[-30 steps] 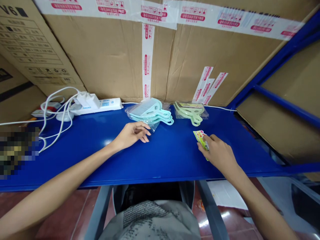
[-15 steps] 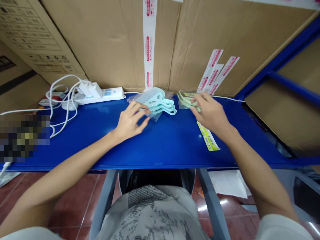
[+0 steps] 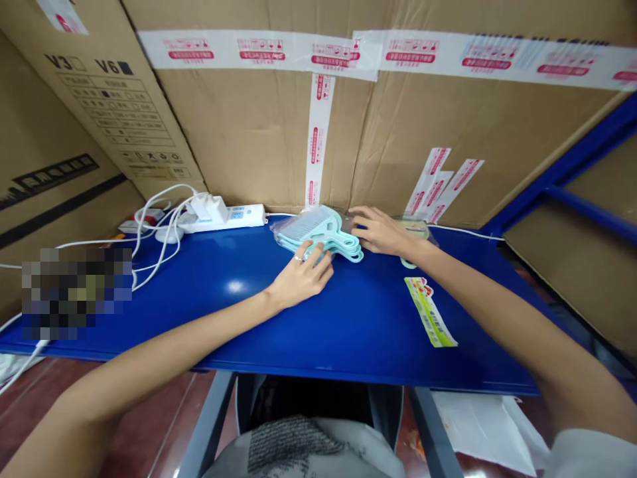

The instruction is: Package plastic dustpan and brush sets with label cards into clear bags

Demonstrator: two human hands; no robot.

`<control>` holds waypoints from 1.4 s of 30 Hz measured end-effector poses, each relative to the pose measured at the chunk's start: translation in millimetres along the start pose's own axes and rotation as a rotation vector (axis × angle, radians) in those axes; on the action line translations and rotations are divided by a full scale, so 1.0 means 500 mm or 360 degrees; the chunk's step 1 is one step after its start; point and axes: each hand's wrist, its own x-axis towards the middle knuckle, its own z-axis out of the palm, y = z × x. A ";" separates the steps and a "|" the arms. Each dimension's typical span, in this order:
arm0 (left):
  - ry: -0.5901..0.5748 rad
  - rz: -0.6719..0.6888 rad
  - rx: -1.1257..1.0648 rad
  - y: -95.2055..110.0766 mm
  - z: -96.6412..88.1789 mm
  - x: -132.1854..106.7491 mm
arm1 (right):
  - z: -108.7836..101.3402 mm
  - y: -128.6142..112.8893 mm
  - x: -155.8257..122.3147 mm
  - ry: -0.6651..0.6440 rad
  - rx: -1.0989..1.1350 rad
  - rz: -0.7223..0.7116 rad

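A stack of light-blue small dustpans with looped handles lies at the back of the blue table, partly in clear plastic. My left hand rests at the stack's near edge, fingers bent and apart, touching it but not wrapped round it. To the right of the handles is my right hand, its fingers spread and holding nothing. Pale green curved pieces in clear wrap lie behind my right wrist, which hides part of them. A yellow-green printed label card lies flat nearer to me.
A white power strip with plugs and tangled white cables sits at the back left. Taped cardboard walls the rear. A blue metal frame rises at right. A blurred patch covers something at left.
My right hand has left the pale green pieces and moved left beside the dustpan handles. My left hand has shifted to the stack's near edge. The camera view has tilted up.
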 end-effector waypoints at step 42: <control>-0.0335 -0.0518 -0.0114 -0.071 -0.056 -0.156 | 0.031 -0.133 0.030 0.0169 -0.0670 -0.0286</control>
